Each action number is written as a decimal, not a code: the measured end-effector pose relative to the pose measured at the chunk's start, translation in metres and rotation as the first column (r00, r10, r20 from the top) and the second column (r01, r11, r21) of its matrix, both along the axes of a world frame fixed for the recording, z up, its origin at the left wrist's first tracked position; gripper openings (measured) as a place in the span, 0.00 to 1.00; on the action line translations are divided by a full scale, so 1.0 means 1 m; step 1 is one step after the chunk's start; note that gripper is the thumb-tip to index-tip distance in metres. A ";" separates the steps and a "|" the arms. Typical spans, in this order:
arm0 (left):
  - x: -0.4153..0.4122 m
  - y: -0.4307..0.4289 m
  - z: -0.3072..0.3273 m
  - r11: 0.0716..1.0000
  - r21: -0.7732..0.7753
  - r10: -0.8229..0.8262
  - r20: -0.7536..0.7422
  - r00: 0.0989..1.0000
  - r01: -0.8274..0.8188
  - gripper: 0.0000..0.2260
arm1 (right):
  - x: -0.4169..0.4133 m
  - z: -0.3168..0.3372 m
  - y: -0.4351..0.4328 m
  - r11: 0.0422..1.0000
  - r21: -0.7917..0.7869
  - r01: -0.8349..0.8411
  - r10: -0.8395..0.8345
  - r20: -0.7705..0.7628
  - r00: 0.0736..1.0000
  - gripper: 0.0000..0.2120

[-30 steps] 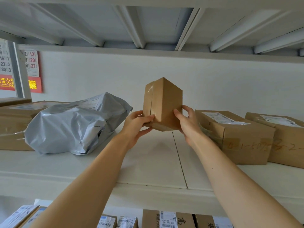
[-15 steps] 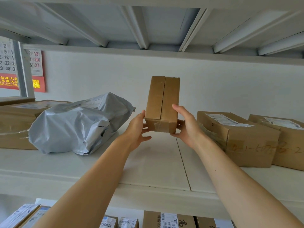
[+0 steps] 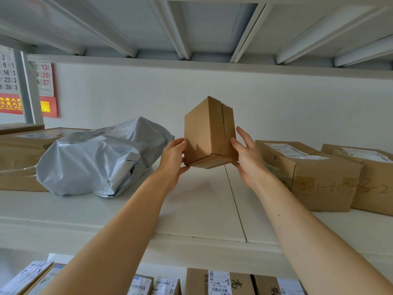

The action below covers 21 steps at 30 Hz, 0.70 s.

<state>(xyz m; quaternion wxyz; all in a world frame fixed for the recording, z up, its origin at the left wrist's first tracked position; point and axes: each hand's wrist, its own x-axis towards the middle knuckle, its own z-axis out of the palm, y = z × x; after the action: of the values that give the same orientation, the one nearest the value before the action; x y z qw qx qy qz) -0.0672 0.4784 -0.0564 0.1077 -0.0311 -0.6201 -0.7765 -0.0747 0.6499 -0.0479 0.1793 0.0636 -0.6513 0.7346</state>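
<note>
A small brown cardboard box (image 3: 209, 133) stands upright in the air just above the white shelf board (image 3: 200, 211), one corner turned toward me. Its taped seam runs down the right-hand face. My left hand (image 3: 173, 158) grips the lower left side, thumb on the plain face and fingers under the bottom edge. On the other side, my right hand (image 3: 246, 156) holds the lower right corner, with the thumb on the taped face and the fingers reaching up along the box's right side.
A crumpled grey plastic mailer bag (image 3: 97, 158) lies left of the box, against stacked cartons (image 3: 19, 158). Two labelled cartons (image 3: 308, 175) sit to the right. A shelf (image 3: 202, 28) hangs overhead. More parcels (image 3: 219, 282) line the lower shelf. A calendar (image 3: 45, 88) hangs on the wall.
The box has been turned between my hands: the taped seam face, which faced me half a second ago, now points right and a plain face shows on the left.
</note>
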 end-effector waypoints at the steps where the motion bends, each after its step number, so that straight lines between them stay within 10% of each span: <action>1: 0.001 0.000 0.000 1.000 0.002 0.001 -0.008 1.000 -0.001 0.16 | 0.000 0.000 0.001 1.000 0.006 0.005 -0.005 -0.012 1.000 0.21; 9: 0.004 -0.002 0.001 1.000 0.011 -0.016 -0.083 0.996 0.017 0.13 | 0.003 0.002 0.000 0.999 0.029 -0.017 0.015 0.092 0.996 0.48; 14: 0.002 0.001 0.000 0.998 -0.042 -0.040 -0.057 0.998 0.038 0.16 | 0.010 0.005 0.004 0.974 -0.191 -0.120 0.141 0.097 0.985 0.12; 21: 0.004 -0.002 0.003 0.980 0.124 -0.152 -0.023 0.988 0.154 0.18 | 0.009 0.005 0.001 0.925 -0.311 -0.219 0.271 0.132 0.954 0.17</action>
<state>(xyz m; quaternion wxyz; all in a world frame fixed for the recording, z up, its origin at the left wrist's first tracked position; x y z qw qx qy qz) -0.0627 0.4767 -0.0539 0.0537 -0.0769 -0.5652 -0.8196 -0.0656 0.6509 -0.0433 0.0363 0.0537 -0.5351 0.8423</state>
